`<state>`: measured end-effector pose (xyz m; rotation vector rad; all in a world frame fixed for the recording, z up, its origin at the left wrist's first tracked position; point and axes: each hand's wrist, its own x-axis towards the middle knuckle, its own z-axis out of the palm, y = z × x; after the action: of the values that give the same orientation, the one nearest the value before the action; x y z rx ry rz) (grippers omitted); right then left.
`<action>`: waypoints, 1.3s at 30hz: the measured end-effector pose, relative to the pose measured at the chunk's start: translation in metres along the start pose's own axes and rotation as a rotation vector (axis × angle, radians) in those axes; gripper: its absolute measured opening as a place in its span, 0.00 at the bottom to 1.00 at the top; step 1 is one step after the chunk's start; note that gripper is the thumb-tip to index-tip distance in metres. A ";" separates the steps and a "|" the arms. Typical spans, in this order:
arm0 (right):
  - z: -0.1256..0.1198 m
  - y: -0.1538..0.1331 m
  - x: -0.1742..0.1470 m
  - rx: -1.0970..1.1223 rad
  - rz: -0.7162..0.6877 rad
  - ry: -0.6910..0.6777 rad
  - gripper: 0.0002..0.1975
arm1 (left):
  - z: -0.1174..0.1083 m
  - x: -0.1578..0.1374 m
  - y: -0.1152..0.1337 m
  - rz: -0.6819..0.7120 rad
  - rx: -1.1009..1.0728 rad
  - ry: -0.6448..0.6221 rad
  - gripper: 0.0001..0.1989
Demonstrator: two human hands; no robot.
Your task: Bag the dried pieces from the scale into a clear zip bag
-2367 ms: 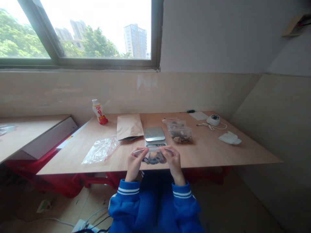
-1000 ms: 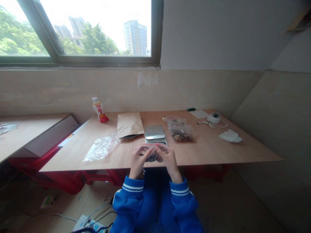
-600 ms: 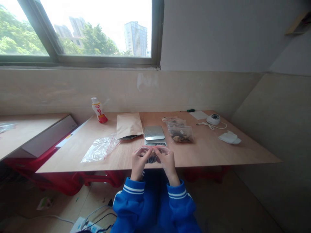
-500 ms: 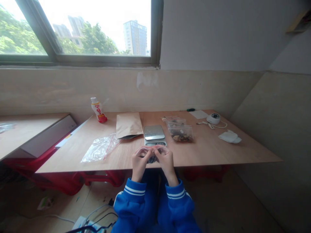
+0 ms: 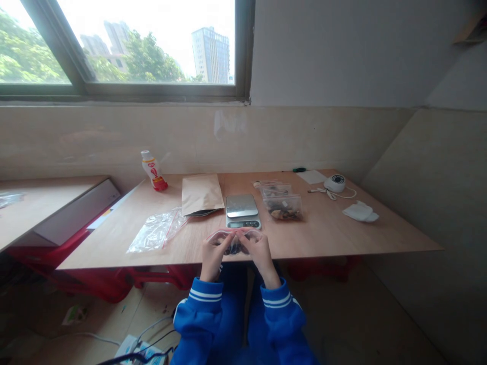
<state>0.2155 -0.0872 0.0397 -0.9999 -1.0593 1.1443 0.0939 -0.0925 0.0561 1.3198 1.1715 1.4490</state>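
Between my hands, at the front edge of the table, is a clear zip bag [image 5: 233,247] with a reddish seal strip and dark pieces inside. My left hand [image 5: 213,256] pinches its top edge from the left. My right hand [image 5: 260,253] grips the same edge from the right, the thumbs close together near the middle. Just beyond the bag stands a kitchen scale [image 5: 242,208] with a metal plate and nothing on it. A brown paper pouch [image 5: 202,194] lies left of the scale. Filled zip bags [image 5: 283,207] of dried pieces are grouped to its right.
Flat clear zip bags [image 5: 154,230] lie on the left of the wooden table [image 5: 323,238]. A red-and-white bottle [image 5: 154,171] stands at the back left. On the right are a white device with a cable [image 5: 335,183], a crumpled white tissue [image 5: 360,212] and a green-handled tool [image 5: 299,170].
My hands have moved slightly apart and to the left, still on the zip bag. More of its dark contents shows between them.
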 end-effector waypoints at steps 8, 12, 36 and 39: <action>0.003 -0.004 0.000 -0.062 -0.088 0.139 0.13 | 0.012 -0.002 -0.006 0.043 0.008 0.083 0.12; -0.001 -0.003 -0.001 -0.041 -0.087 0.103 0.15 | 0.014 -0.004 -0.003 0.024 0.005 0.082 0.13; -0.010 -0.032 -0.011 -0.812 -0.651 0.167 0.12 | -0.001 -0.006 0.003 0.357 0.258 -0.107 0.10; -0.013 -0.033 -0.011 -0.811 -0.671 0.166 0.12 | -0.001 -0.005 0.005 0.385 0.271 -0.115 0.09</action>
<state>0.2338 -0.1038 0.0678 -1.1784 -1.6019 0.0530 0.0930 -0.0986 0.0603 1.8730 1.1073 1.4892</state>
